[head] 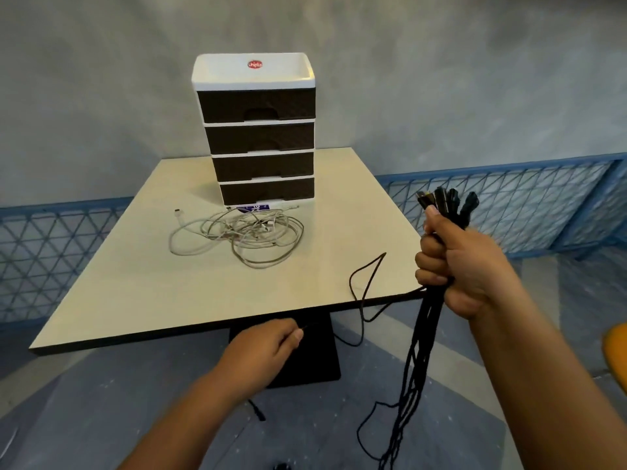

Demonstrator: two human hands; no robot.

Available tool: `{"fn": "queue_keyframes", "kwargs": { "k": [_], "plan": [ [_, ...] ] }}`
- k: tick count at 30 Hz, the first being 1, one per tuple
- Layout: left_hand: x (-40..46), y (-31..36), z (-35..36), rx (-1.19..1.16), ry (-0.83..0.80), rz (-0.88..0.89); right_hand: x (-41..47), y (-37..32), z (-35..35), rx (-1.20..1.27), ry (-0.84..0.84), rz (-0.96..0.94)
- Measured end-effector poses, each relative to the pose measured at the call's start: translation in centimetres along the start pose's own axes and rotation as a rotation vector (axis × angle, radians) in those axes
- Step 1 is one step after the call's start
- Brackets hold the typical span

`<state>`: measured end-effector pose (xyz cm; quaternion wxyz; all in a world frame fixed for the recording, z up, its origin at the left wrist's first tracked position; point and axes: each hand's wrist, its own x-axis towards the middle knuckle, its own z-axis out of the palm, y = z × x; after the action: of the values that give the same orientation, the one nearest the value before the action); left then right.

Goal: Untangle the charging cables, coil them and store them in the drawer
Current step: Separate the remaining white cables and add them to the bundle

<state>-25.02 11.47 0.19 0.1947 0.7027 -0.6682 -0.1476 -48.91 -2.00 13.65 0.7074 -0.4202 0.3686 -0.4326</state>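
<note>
My right hand [464, 266] grips a bundle of black cables [420, 351] off the table's right front corner; their plugs stick up above my fist and the strands hang toward the floor. My left hand [261, 351] pinches one thin black cable [364, 283] below the table's front edge; it loops up onto the tabletop and back down. A tangle of white cables [244, 235] lies on the cream table [135, 293] in front of a white drawer unit [258, 130] with several dark drawers, all closed.
The table stands on a black pedestal base [315, 361]. A small blue-and-white packet [252, 208] lies at the foot of the drawer unit. Blue mesh railings run behind on both sides. An orange object [615, 351] shows at the right edge.
</note>
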Motion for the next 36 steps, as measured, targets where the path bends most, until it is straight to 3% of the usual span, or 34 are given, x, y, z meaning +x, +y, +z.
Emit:
{"fn": "queue_keyframes", "kwargs": {
  "k": [8, 17, 20, 22, 24, 26, 30, 33, 36],
  "plan": [
    [-0.4, 0.7, 5.5, 0.260, -0.331, 0.066, -2.3, -1.3, 0.5, 0.027, -0.134, -0.050],
    [1.8, 1.1, 7.7, 0.141, -0.426, -0.013, -3.4, -2.7, 0.8, 0.014, -0.213, -0.111],
    [3.0, 1.9, 7.1, 0.086, -0.338, -0.039, -3.6, -2.7, 0.9, 0.016, -0.226, -0.122],
    [3.8, 3.8, 5.1, -0.039, -0.141, -0.019, -3.7, -2.2, 1.0, 0.028, -0.240, -0.124],
    [4.2, 7.1, 2.1, -0.336, 0.117, 0.016, -3.8, -1.6, 1.3, 0.056, -0.259, -0.126],
    [4.0, 11.0, -1.0, -0.672, 0.234, 0.122, -3.9, -0.9, 1.8, 0.084, -0.276, -0.132],
    [3.1, 15.7, -2.7, -0.981, -0.054, 0.290, -4.4, -0.1, 2.7, 0.113, -0.266, -0.162],
    [2.5, 16.5, -1.9, -1.111, -0.086, 0.220, -4.6, -0.2, 2.6, 0.090, -0.266, -0.170],
    [2.0, 16.1, -1.4, -1.083, -0.134, 0.177, -4.5, -0.1, 2.3, 0.085, -0.301, -0.161]
  ]
}}
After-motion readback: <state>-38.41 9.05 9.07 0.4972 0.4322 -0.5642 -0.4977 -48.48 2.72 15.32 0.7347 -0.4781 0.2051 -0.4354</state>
